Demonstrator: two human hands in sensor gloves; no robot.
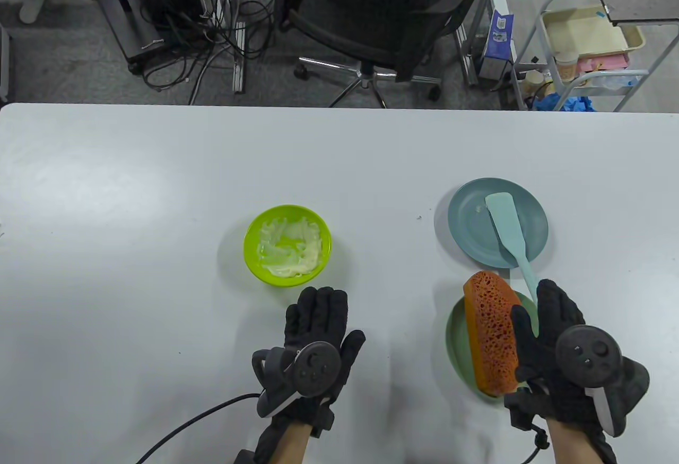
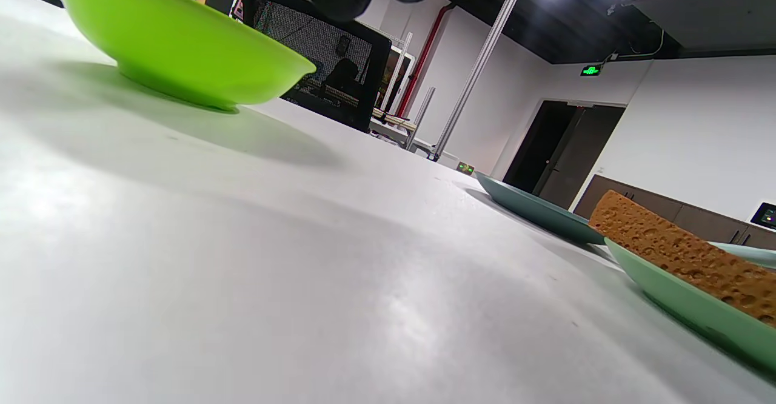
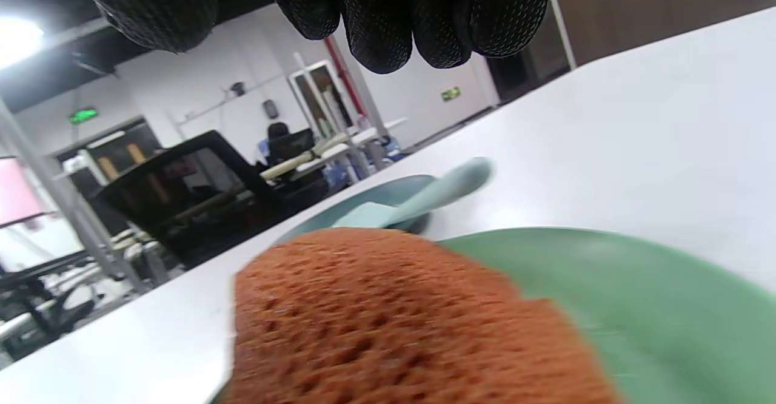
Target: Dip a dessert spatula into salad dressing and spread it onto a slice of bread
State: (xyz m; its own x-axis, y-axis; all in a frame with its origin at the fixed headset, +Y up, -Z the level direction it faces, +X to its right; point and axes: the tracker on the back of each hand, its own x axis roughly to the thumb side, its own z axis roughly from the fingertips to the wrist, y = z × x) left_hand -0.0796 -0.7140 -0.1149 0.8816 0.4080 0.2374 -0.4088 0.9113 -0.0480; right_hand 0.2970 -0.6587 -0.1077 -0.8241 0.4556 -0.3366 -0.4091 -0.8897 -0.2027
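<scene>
Table view: the right hand [image 1: 557,347] hovers over the green plate [image 1: 455,344] at about five o'clock, fingers extended toward the spatula [image 1: 510,236] handle but not closed on it; whether a fingertip touches it I cannot tell. The spatula lies with its blade on the blue plate [image 1: 467,220] at three o'clock, handle overhanging toward the person. The bread [image 1: 490,334] lies on the green plate. The left hand [image 1: 315,347] rests flat at six o'clock, fingers spread, holding nothing, just short of the bowl [image 1: 254,257], which holds pale dressing [image 1: 292,249] smeared over its bottom. To do this step well, I would pinch the handle near its free end, lift clear of the bread, and steady the bowl with the left hand before dipping. Left wrist view: the bowl sits at eleven o'clock, its contents hidden by the wall; the blue plate, then the green plate with bread, run toward four o'clock. Right wrist view: the fingertips [image 3: 388,22] hang relaxed at twelve o'clock, gripping nothing; below them are the bread, the green plate, and beyond it the spatula across the blue plate's rim.
</scene>
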